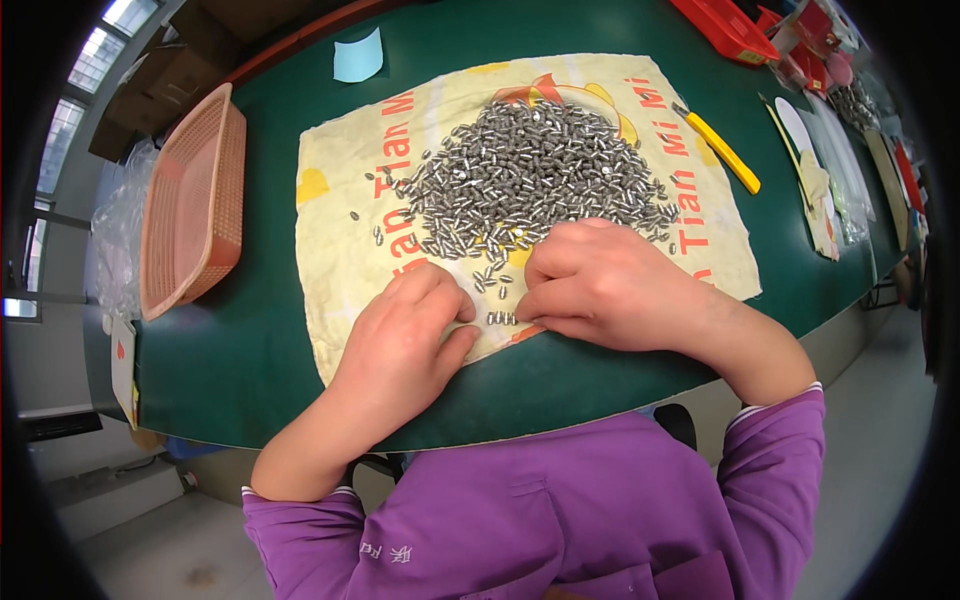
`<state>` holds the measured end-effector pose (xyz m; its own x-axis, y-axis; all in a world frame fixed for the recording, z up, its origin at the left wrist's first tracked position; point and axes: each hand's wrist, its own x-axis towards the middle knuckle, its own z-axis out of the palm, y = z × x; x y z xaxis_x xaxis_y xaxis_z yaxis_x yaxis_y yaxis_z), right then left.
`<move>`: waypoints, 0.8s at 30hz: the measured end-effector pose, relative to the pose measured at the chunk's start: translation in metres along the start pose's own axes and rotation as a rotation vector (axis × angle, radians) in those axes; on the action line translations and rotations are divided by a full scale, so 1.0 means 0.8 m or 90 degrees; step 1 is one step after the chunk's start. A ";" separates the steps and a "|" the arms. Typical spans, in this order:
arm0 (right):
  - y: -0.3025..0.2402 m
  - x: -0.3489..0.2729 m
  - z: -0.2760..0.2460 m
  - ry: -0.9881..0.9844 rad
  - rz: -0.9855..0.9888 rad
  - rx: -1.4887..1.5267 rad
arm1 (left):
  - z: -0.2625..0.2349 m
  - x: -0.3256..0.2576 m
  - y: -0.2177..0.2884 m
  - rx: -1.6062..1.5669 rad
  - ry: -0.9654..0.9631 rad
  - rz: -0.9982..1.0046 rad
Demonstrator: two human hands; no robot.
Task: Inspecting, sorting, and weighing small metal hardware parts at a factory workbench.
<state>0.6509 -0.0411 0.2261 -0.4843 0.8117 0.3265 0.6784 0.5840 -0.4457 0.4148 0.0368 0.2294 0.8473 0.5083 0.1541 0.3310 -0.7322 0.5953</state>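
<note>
A big heap of small grey metal pieces [540, 170] lies on a yellowish printed sack cloth [340, 270] spread over the green table [240, 360]. My left hand [405, 340] rests palm down on the cloth's near edge, fingers curled. My right hand [600, 285] lies just right of it, fingers bent at the heap's near side. Between the two hands a short row of the metal pieces [502, 319] is lined up side by side. Whether either hand pinches a piece is hidden by the fingers.
An orange plastic basket [190, 210] stands at the left of the table. A yellow utility knife [722, 150] lies right of the cloth, a light blue paper note [358, 57] behind it. Red trays [725, 28] and bagged items [835, 170] crowd the far right.
</note>
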 end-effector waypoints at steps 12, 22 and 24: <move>0.001 0.003 0.001 -0.021 -0.057 -0.021 | -0.006 -0.002 0.000 0.016 -0.006 -0.019; -0.005 0.005 0.010 -0.028 -0.062 -0.027 | -0.008 -0.002 -0.002 0.023 -0.004 -0.027; -0.007 0.005 0.007 -0.016 -0.066 -0.054 | -0.008 -0.002 -0.002 0.027 -0.006 -0.028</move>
<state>0.6415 -0.0411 0.2251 -0.5673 0.7471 0.3464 0.6673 0.6635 -0.3383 0.4102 0.0403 0.2332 0.8354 0.5361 0.1209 0.3850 -0.7279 0.5674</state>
